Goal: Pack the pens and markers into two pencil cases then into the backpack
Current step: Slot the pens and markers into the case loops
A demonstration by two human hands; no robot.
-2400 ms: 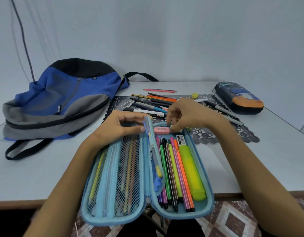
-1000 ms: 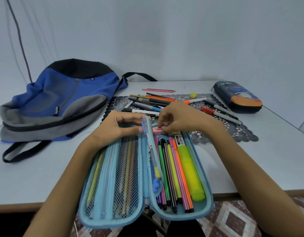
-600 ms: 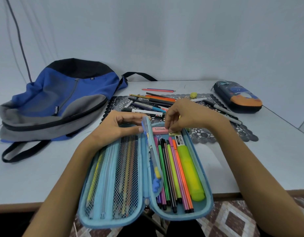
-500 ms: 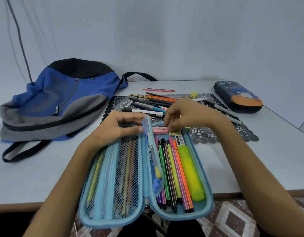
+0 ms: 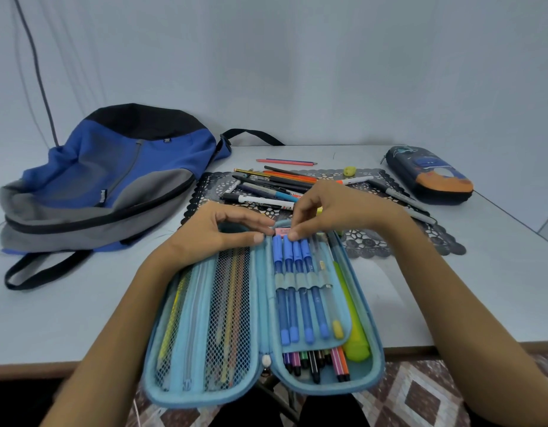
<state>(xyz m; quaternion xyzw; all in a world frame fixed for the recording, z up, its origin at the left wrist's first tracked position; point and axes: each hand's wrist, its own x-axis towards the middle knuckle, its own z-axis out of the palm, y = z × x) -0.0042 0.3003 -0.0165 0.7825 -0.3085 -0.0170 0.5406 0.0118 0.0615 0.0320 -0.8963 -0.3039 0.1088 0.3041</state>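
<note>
While its flap lies folded over the right half, the open pencil case sits at the near edge of the surface, long axis pointing away from the person. Both hands work at its far end. The left hand pinches the flap's corner. The right hand, fingers curled, appears to pinch it above the blue pens. Loose pens lie crosswise just beyond, nearer the right hand.

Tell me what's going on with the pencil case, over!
Left hand and right hand both pinch the pen flap at its top. Blue pencil case open, flap flat over the markers. Loose pens wait on the mat; nothing blocking.
</note>
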